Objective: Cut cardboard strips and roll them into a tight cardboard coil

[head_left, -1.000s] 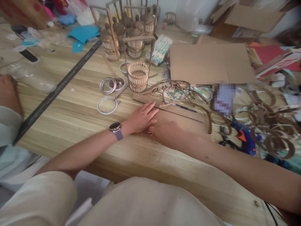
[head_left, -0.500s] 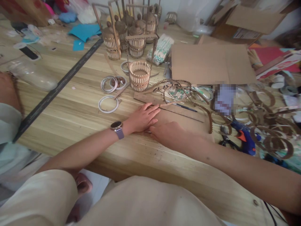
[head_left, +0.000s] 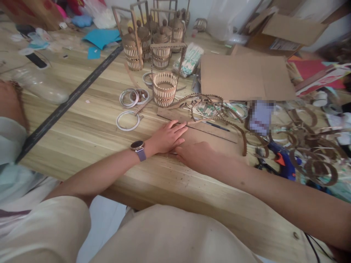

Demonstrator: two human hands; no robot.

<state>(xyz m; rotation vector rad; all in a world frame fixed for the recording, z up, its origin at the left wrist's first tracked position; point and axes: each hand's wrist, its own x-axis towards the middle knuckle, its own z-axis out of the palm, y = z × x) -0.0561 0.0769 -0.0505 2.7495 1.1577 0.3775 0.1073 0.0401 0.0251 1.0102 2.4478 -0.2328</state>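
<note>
My left hand (head_left: 170, 137) lies flat on a brown cardboard piece (head_left: 223, 145), fingers stretched toward its far side. Close against it, my right hand (head_left: 195, 153) is closed at the near edge of the cardboard. A small shiny sliver shows by its fingertips, too little to name. Beyond the hands, a dark line runs along the cardboard, and a pen (head_left: 218, 126) rests there. A notched cardboard strip (head_left: 242, 137) curves around the right side. Farther back stands a small open lantern-like basket (head_left: 165, 91) of pale sticks and brown bands, with a tall handle.
Several lidded lanterns (head_left: 133, 51) stand at the back. Tape rolls (head_left: 127, 121) lie left of the basket. A blue glue gun (head_left: 285, 160), pliers (head_left: 261, 159) and curled strips (head_left: 323, 171) crowd the right. Another person's arm (head_left: 11, 104) rests at the left, past a black strip (head_left: 74, 98).
The camera view has shifted slightly. Both hands stay at nearly the same place on the cardboard, with the right hand still closed beside the left.
</note>
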